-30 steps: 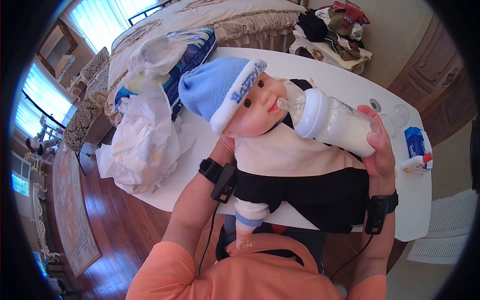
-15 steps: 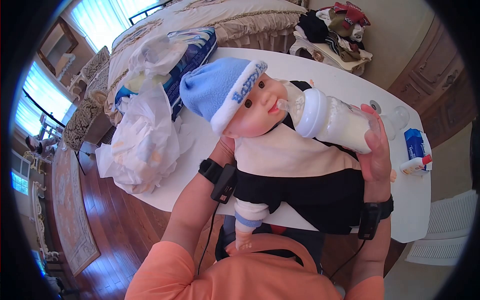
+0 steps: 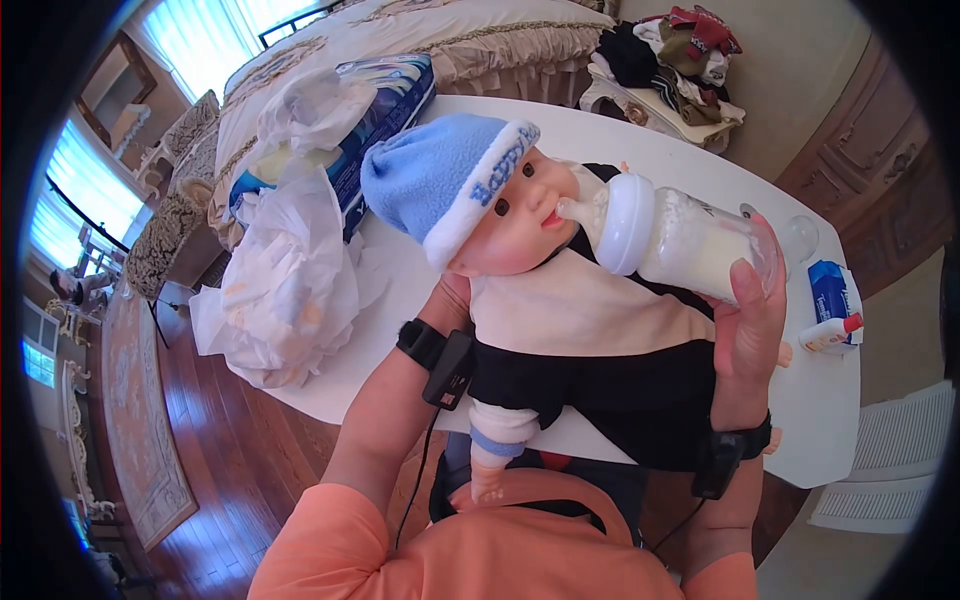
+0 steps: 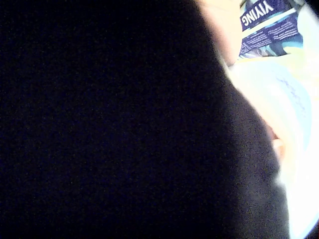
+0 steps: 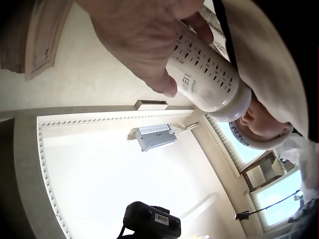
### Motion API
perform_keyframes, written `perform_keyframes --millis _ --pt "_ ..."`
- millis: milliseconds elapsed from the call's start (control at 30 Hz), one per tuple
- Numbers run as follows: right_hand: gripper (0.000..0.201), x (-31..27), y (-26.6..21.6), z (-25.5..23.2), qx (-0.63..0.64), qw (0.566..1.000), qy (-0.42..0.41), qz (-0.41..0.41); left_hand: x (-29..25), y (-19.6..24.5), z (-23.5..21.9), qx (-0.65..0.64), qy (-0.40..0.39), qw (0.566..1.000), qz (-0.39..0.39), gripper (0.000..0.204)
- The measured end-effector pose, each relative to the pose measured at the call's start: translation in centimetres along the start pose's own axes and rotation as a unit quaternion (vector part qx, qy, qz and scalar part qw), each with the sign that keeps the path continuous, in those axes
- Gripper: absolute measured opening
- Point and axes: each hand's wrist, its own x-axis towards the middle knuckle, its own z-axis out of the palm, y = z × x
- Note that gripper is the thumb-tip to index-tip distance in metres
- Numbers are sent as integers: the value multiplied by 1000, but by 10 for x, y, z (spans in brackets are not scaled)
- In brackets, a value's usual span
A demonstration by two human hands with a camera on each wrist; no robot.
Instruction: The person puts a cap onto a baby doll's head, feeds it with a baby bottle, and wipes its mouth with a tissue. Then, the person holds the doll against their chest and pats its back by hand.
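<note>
Beyond my fingers, in the head view, a bed (image 3: 420, 50) with a ruffled cover stands behind the white desk (image 3: 820, 420). Between my two hands lies a doll (image 3: 585, 300) in cream and black cloth and a blue hat (image 3: 425, 185). My right hand (image 3: 752, 320) has its thumb and fingers clamped round a baby bottle (image 3: 690, 245) of milky liquid, tilted, its nipple at the doll's lips. My left hand (image 3: 456, 290) reaches under the doll's head; those fingers are hidden, so I cannot tell how they stand. Left of them sits a crumpled white bag (image 3: 285, 290). Right of my right fingers are a clear cap (image 3: 802, 237), a blue box (image 3: 828, 288) and a red-capped container (image 3: 826, 334).

At my left wrist, darkness fills most of the view; a package lettered YIYING (image 4: 271, 30) shows at upper right.

At my right wrist, my fingers grip the bottle's lower part, leaving its printed scale showing, with the doll's face just past the collar. A black device (image 5: 152, 220) is well apart from them.
</note>
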Motion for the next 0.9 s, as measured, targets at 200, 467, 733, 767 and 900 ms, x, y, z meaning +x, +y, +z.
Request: perform_keyframes --millis 200,467,733,767,900 --pt "68 -2 8 4 43 999 26 -12 2 -1 -5 105 5 994 42 48" --pt "66 -4 12 13 78 996 46 -17 4 -1 -4 50 -30 997 53 48" --pt "63 -6 12 14 85 996 38 -8 0 -2 -7 9 0 1000 8 48" --pt "63 -6 11 14 85 996 38 -8 0 -1 -5 0 -14 1000 1 49" --pt "63 -7 11 16 94 995 40 -9 -1 -1 -12 77 2 997 0 48"
